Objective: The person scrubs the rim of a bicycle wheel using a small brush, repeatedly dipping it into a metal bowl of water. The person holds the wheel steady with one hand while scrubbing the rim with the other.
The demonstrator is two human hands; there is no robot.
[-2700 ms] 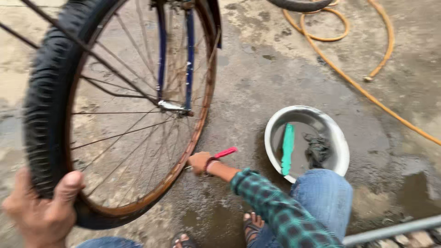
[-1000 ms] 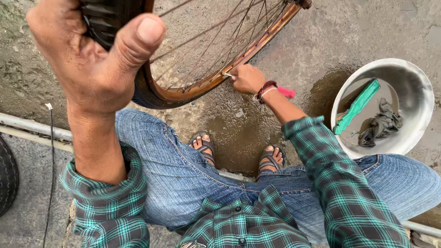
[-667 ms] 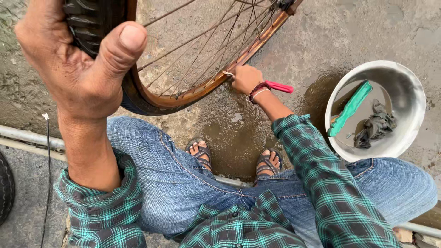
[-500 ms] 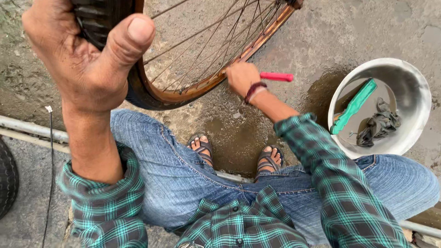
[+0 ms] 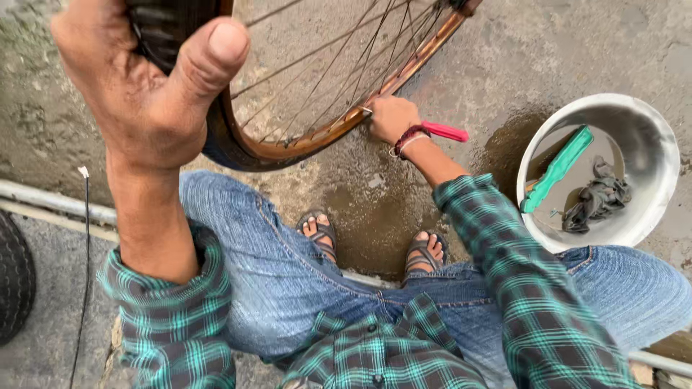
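Wheel (image 5: 317, 94): raised above the wet ground, ahead of the knees, near left of the basin (image 5: 652, 166). Left hand (image 5: 144, 94) is closed around the tyre at the wheel's near-left edge, thumb up. Right hand (image 5: 389, 119) is closed on a pink tool (image 5: 445, 131), its tip at the rusty rim (image 5: 324, 137). Judged rigid, moderately heavy and awkward; wet rubber may slip. Hold the tyre, not the thin spokes.
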